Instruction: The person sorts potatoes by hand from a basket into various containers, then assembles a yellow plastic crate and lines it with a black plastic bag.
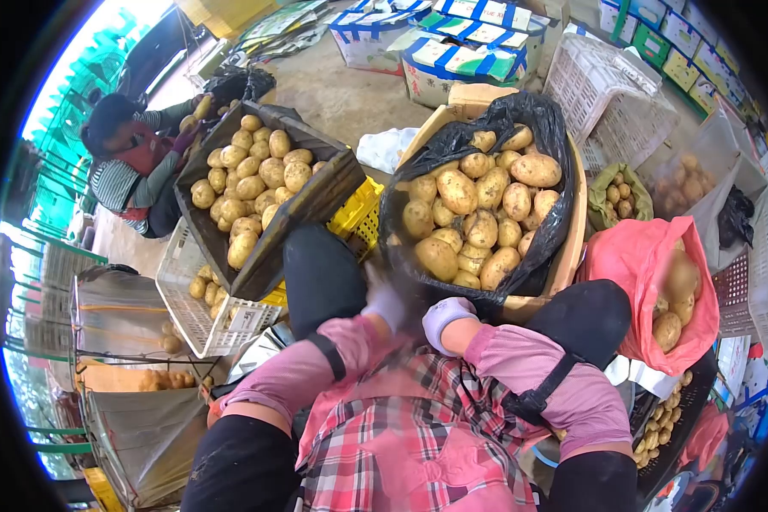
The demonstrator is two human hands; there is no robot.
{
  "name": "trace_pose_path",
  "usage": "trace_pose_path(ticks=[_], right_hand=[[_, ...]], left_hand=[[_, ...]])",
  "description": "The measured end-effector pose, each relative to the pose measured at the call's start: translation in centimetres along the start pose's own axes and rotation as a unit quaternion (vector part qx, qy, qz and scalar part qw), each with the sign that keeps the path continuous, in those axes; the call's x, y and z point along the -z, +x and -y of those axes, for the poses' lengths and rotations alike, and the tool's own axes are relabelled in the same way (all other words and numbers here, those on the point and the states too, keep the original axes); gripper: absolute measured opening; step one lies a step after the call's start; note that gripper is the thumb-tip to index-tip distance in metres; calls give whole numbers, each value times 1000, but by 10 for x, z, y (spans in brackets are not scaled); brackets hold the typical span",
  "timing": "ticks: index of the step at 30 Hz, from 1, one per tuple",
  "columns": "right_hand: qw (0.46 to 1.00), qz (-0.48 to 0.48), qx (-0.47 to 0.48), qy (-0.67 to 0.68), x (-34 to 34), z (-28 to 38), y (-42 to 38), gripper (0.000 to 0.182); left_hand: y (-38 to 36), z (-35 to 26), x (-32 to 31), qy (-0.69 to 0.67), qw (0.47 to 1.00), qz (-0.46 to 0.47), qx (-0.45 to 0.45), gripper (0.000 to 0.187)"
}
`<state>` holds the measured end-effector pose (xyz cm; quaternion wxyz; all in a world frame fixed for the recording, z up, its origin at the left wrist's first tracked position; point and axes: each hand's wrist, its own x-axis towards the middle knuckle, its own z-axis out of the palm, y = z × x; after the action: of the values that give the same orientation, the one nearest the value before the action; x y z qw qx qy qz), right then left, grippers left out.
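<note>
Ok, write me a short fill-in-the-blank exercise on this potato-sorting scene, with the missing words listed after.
1. The cardboard box straight ahead of the person is lined with a ____ plastic bag full of yellow-brown potatoes.
2. Both the left hand and the right hand wear pale ____.
3. The bag of potatoes at the person's right is ____ in colour.
4. A co-worker's striped sleeve shows beside the dark ____ heaped with potatoes.

Missing words: black; gloves; pink; crate
</note>
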<state>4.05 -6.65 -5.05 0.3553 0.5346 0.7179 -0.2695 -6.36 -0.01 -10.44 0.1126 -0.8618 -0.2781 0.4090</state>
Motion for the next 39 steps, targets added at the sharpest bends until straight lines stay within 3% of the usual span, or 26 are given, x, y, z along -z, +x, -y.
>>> trace_pose_path(ticks=[2, 3, 5, 7, 8, 10, 12, 13, 14, 15, 16, 17, 19, 21, 22, 23, 25, 26, 27, 29, 30, 31, 33, 35, 37, 39], right_hand=[[1000, 7, -7, 4, -5, 3, 3, 33], [1000, -1, -14, 17, -7, 3, 5, 34], [999, 2, -8, 46, -16, 5, 6, 36], [998, 13, 5, 68, -17, -3, -5, 38], [997, -15, 4, 76, -20, -8, -15, 38], [997, 0, -5, 76, -12, -9, -27, 33], [997, -17, 8, 75, -9, 3, -44, 28], [996, -39, 21, 78, -2, 5, -61, 25], [994, -63, 32, 79, 1, 6, -71, 23], [981, -155, -28, 112, -27, 24, -67, 19], [966, -217, -10, 143, -38, 24, -82, 24], [945, -215, 29, 247, -52, 26, -93, 23], [912, -248, 50, 324, -47, 14, -138, 34], [894, -306, 18, 327, -39, -9, -162, 40], [876, -377, -39, 300, -33, -20, -170, 39], [779, -550, -31, 298, -30, -37, -167, 30], [693, -627, -4, 356, -21, -73, -150, 27], [639, -583, 23, 501, -19, -89, -136, 26], [509, -571, 46, 643, -19, -101, -112, 32], [549, -571, -143, 593, -10, -111, -106, 37], [528, -573, -129, 613, -14, -113, -100, 43], [503, -575, -119, 634, -23, -113, -91, 49], [481, -578, -86, 654, -28, -114, -86, 61], [482, -576, -37, 659, -27, -106, -84, 75], [384, -501, 107, 768, -13, -102, -91, 87], [337, -482, 143, 796, -1, -94, -110, 87]], left_hand=[[-8, -44, -27, -181, 980, 32, -72, 45], [-13, -51, -25, -353, 934, 4, -48, 41], [-21, -62, -24, -512, 858, -29, -22, 35], [-34, -35, 9, -248, 958, -33, -142, 30], [-57, -9, 41, -173, 974, 6, -146, 28], [-65, 35, 65, -234, 960, -97, -116, 21], [-46, 55, 67, -322, 892, -310, -67, 20], [-33, 58, 80, -370, 869, -324, -56, 21], [-8, 60, 84, -425, 852, -296, -77, 28], [27, 52, 95, -419, 871, -248, -62, 48], [51, 43, 90, -366, 894, -252, -51, 75], [63, 38, 99, -390, 877, -278, -22, 82], [87, 29, 120, -438, 837, -325, 38, 97], [121, 31, 140, -519, 816, -238, 89, 112], [115, 41, 164, -631, 762, -111, 93, 111], [143, 40, 159, -682, 709, -127, 125, 110], [162, 39, 156, -664, 707, -170, 173, 101], [160, 39, 157, -731, 650, -162, 127, 97], [156, 39, 155, -791, 587, -151, 82, 94], [133, 44, 154, -883, 458, -102, 11, 82], [115, 49, 159, -915, 398, -63, -21, 75], [112, 52, 145, -897, 388, -111, -182, 71], [100, 45, 127, -864, 347, -146, -334, 66], [22, 44, 158, -886, 311, -131, -319, 65], [14, 40, 150, -602, 532, -509, -311, 58], [2, 38, 152, -482, 571, -602, -281, 50]])
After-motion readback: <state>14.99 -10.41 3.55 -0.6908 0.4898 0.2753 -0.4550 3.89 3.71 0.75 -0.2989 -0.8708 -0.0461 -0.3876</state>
